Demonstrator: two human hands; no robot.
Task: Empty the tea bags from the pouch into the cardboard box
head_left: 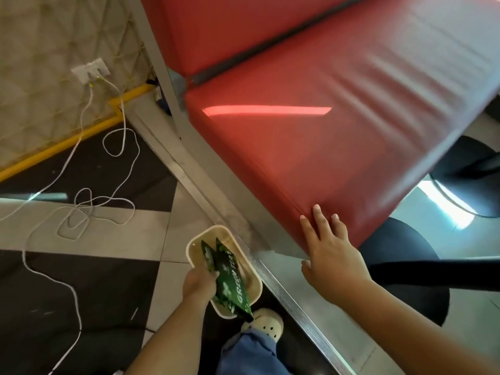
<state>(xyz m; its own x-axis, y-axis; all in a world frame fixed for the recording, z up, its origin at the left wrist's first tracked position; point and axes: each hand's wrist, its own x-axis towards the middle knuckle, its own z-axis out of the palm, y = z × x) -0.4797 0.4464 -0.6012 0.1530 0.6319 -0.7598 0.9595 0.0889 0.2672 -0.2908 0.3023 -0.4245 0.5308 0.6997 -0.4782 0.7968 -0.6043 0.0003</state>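
Observation:
A tan cardboard box (pixel 195 240) with rounded corners hangs over the floor near the bottom centre. Two dark green tea pouches (pixel 230 277) marked GREEN TEA lie in it, their lower ends sticking out over its near rim. My left hand (pixel 198 284) grips the box's near left side, thumb pressed against the pouches. My right hand (pixel 330 253) is open with fingers spread, its fingertips at the front corner of the red seat cushion (pixel 311 147). No loose tea bags show.
The red padded bench has a grey metal frame (pixel 216 169) running diagonally. White charging cables (pixel 81 209) loop over the black and grey floor tiles at left. A black round stool (pixel 405 266) stands at right. My shoe (pixel 266 322) sits below the box.

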